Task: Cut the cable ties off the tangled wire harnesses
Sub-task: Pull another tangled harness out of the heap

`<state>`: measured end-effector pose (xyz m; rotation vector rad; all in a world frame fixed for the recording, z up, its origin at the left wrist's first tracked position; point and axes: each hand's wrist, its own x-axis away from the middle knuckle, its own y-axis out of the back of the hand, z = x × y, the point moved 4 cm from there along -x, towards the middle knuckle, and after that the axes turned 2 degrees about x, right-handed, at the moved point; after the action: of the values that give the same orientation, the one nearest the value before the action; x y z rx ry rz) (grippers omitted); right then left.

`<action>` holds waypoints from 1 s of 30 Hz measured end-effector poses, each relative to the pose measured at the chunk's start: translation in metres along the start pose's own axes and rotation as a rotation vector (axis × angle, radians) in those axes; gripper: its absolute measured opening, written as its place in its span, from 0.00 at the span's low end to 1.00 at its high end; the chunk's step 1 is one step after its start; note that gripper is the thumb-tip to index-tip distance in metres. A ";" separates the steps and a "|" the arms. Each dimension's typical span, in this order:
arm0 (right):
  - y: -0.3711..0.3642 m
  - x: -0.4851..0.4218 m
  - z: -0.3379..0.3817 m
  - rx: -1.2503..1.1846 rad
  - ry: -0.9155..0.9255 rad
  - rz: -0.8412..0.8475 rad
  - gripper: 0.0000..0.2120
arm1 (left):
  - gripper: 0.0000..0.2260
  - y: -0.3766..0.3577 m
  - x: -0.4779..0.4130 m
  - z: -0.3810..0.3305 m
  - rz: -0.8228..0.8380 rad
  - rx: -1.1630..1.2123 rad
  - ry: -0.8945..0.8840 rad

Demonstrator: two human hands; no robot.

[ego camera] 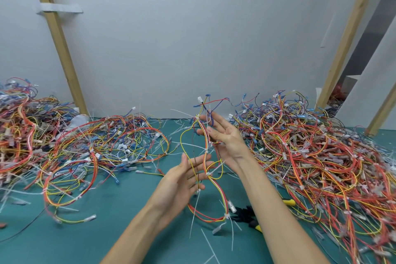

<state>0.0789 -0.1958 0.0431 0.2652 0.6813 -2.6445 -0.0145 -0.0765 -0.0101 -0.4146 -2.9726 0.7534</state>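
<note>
Head view: left hand and right hand spread flat, wire bundle between them; cutters at five o'clock.

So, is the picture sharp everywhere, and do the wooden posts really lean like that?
Head view: the light is soft and even, no glare, only faint shadows on the green mat; the left wooden post and right wooden post splay outward, which is likely wide-angle distortion; the held harness and the right wire pile look slightly blurred, most near the edges.
</note>
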 end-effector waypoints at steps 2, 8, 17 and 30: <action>0.000 0.000 0.000 -0.009 -0.004 0.001 0.21 | 0.25 0.000 0.000 0.000 0.002 -0.012 0.000; 0.001 0.002 0.001 -0.046 -0.018 -0.005 0.23 | 0.24 0.000 0.001 -0.001 -0.003 0.001 -0.006; 0.004 0.006 -0.002 -0.005 -0.097 -0.031 0.19 | 0.17 -0.001 0.005 -0.002 -0.004 -0.064 -0.049; 0.016 0.008 -0.010 0.207 -0.318 -0.108 0.24 | 0.14 -0.001 0.007 -0.003 -0.034 -0.033 -0.061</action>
<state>0.0790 -0.2064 0.0258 -0.1392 0.3277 -2.7731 -0.0209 -0.0744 -0.0072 -0.3481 -3.0435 0.7280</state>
